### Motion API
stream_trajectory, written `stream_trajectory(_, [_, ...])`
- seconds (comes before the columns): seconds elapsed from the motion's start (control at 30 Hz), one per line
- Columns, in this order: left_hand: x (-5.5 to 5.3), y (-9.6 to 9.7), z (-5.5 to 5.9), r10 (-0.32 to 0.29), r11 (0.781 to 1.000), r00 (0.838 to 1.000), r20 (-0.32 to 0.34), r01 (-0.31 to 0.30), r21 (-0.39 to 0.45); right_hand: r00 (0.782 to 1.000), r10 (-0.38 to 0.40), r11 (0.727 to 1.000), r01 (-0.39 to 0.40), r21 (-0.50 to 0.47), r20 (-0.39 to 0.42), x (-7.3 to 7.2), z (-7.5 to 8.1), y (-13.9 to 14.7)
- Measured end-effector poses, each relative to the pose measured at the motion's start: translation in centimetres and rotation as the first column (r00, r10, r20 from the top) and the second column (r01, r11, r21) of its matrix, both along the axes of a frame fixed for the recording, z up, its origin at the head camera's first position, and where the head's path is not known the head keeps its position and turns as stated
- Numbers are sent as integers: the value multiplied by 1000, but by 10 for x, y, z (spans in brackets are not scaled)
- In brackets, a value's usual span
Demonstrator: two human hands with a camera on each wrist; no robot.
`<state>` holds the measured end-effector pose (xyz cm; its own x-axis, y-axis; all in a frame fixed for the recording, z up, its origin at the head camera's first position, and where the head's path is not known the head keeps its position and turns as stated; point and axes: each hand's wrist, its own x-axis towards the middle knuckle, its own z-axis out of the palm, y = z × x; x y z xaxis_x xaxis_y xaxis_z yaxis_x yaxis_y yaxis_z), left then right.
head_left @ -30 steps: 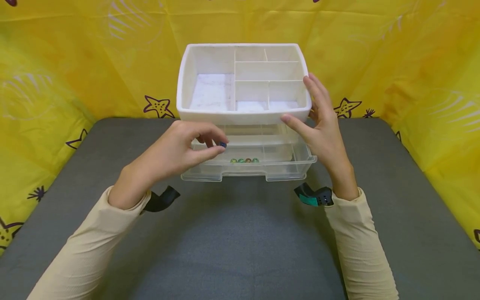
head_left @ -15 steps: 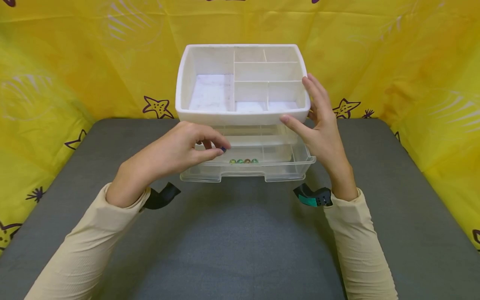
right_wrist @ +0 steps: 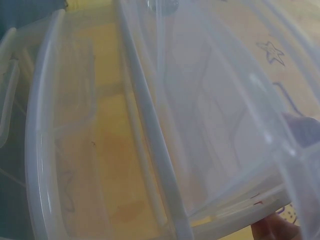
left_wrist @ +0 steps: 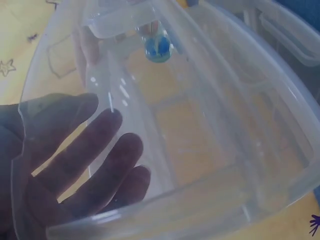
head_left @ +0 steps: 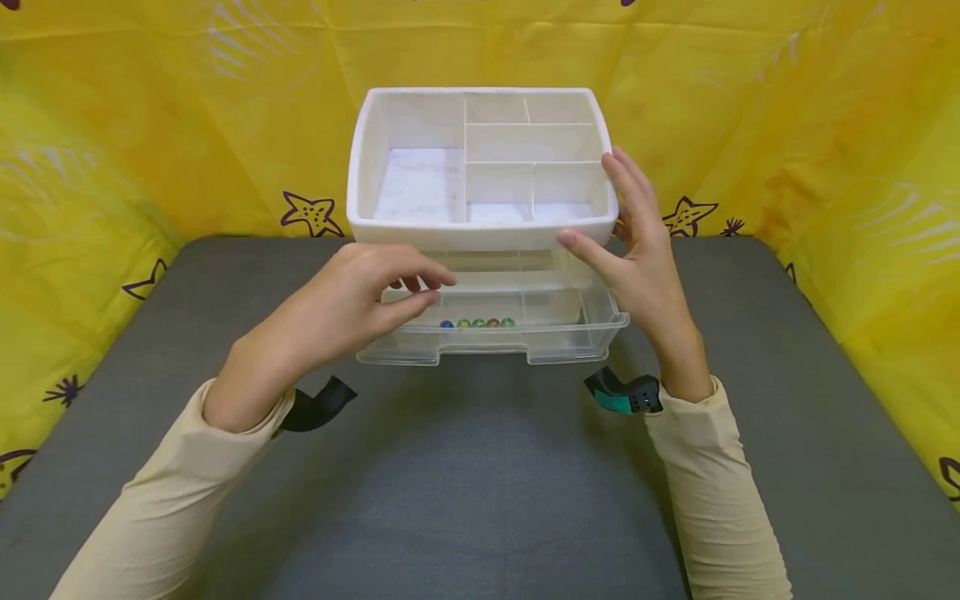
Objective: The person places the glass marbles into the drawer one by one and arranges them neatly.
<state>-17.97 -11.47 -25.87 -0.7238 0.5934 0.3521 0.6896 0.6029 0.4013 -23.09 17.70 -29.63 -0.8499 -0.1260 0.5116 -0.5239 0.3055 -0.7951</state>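
A white drawer organizer [head_left: 480,236] stands at the back of the table, its top split into compartments. Below that top, a clear plastic drawer [head_left: 573,343] is pulled out toward me. Several glass marbles lie in a row along its front, with a blue marble [head_left: 447,325] at the left end and a brownish marble [head_left: 492,323] among green ones. Just above the drawer's left part hovers my left hand [head_left: 352,292], thumb and fingertips apart and holding nothing. My right hand [head_left: 645,267] grips the organizer's top right corner, thumb on the front rim and fingers along the side.
A grey cloth covers the table [head_left: 480,483]. Behind it hangs a yellow curtain [head_left: 247,108] with starfish prints, which also runs down both sides. Dark straps, the left strap [head_left: 318,406] and the right strap [head_left: 624,392], jut from the wrists.
My left hand has let go of the blue marble, which now lies in the drawer at the left end of the row. The right hand keeps its place on the organizer.
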Motion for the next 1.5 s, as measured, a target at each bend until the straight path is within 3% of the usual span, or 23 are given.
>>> stream_trajectory(0.2, [5, 2, -2, -46, 993, 994, -103, 56, 99, 1000, 4, 1000, -4, -8, -1, 0, 0, 0])
stream_trajectory(0.43, [16, 10, -2, -95, 974, 970, -223, 137, 180, 1000, 4, 1000, -4, -11, -2, 0, 0, 0])
stream_trajectory(0.7, [30, 18, -6, -151, 956, 954, -261, 208, 207, 1000, 2, 1000, -3, -11, -8, -1, 0, -1])
stream_trajectory(0.9, [40, 23, -16, -181, 937, 938, -297, 257, 238, 1000, -2, 1000, 2, -4, -14, -1, 0, -1])
stream_trajectory(1.23, [54, 29, -29, -188, 928, 924, -332, 277, 247, 1000, -2, 1000, 2, 2, -10, 1, 0, 0])
stream_trajectory(1.37, [61, 33, -30, -207, 923, 927, -313, 291, 251, 1000, 0, 1000, 0, 0, -6, 0, -1, 0])
stream_trajectory(1.5, [65, 36, -37, -217, 916, 933, -287, 296, 269, 1000, -1, 1000, 1, -2, -6, 0, -1, 0])
